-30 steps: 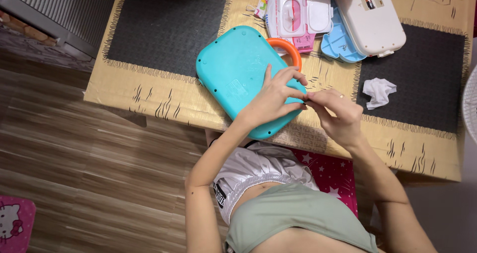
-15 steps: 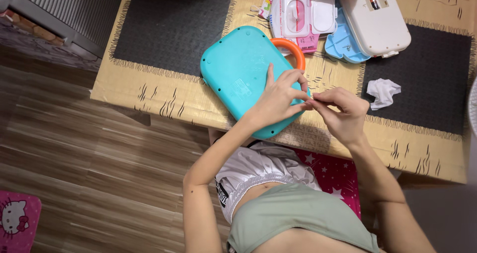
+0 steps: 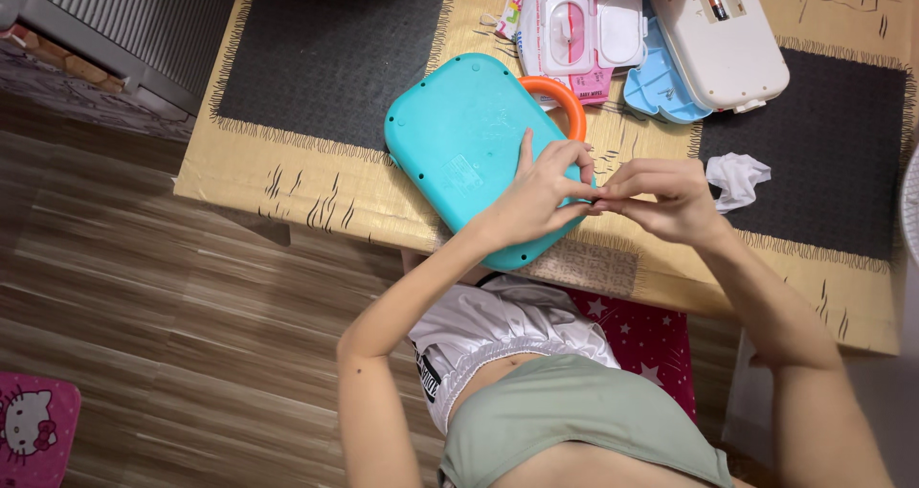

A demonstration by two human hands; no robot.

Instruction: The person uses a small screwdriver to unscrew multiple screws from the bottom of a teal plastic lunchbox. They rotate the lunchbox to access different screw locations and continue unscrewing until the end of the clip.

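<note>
A turquoise plastic toy case with an orange handle lies face down near the table's front edge. My left hand rests on its right end, fingers spread over the back and fingertips at the case's right edge. My right hand meets those fingertips from the right, thumb and forefinger pinched together on something too small to make out. The two hands touch just off the edge of the case.
Behind the case lie a pack of wet wipes with its white lid open, a light blue plastic piece and a white device showing a battery. A crumpled white tissue sits to the right on a dark placemat. Wooden floor lies left.
My right hand has turned and risen slightly, its fingers now pointing left at the left fingertips. My right elbow has swung outward. The case has not moved.
</note>
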